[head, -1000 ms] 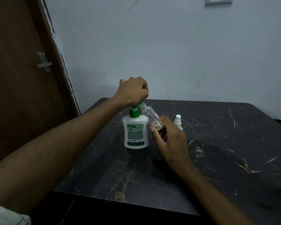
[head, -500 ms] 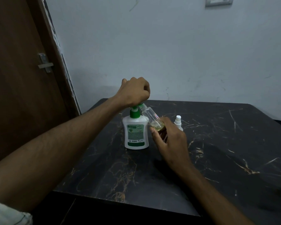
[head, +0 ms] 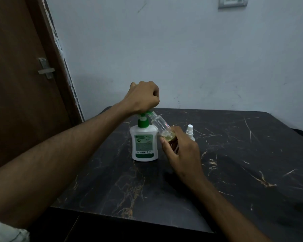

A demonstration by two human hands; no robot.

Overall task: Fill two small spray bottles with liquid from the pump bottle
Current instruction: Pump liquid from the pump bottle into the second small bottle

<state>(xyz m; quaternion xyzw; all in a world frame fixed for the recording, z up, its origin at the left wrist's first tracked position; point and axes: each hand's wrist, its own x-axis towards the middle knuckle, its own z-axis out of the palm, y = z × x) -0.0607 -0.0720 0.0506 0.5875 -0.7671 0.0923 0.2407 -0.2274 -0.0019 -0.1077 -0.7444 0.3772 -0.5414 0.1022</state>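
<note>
At the far left stands a brown door [head: 16,84] with a metal latch [head: 45,69], its frame running down to the table's left back corner. My left forearm crosses from the lower left, over the table's near-left corner, up to the pump bottle [head: 144,144]. My left hand [head: 143,97] sits fisted on top of the green pump head, fingers curled down over it; how they lie underneath I cannot tell. The bottle, white with a green label, stands upright on the black marble table [head: 234,172], toward the back and left of the middle, with bare tabletop between it and the left edge and between it and the near edge.

Just right of the pump, my right hand [head: 180,151] grips the base of a clear spray bottle [head: 162,127], fingers and thumb wrapped round its lower end. The bottle is uncapped and tilted, its open neck up and to the left, right at the pump's nozzle. A little yellowish liquid lies in its lower end.

Behind my right hand, partly hidden by it, a second spray bottle [head: 189,131] stands upright with its white cap on.

To the right the tabletop runs open to its right edge. A pale wall [head: 182,49] rises behind the back edge, with a switch plate [head: 233,2] high up.
</note>
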